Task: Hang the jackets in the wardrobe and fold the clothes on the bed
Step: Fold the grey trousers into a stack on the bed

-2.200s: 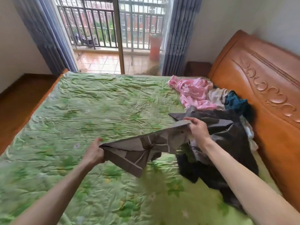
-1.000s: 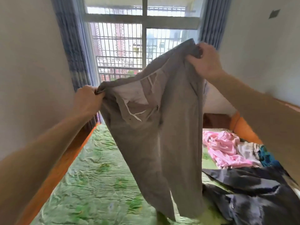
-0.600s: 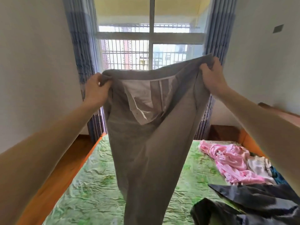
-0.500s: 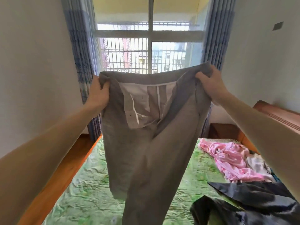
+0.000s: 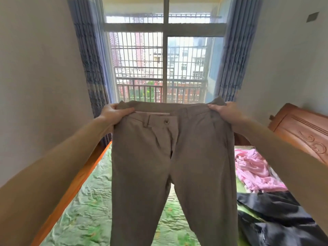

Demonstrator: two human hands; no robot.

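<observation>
above the green bed, holding grey trousers up by the waistband, left hand & right hand each pinching a corner w/ curled fingers, legs dangling, could prob twist or land creased if lowered unevenly.

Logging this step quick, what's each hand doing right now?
Left hand: grips the waistband of the grey trousers at one corner.
Right hand: grips the waistband's other corner.

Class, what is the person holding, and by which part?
Grey trousers, held up by the waistband: left hand grips one end, right hand the other.
</observation>
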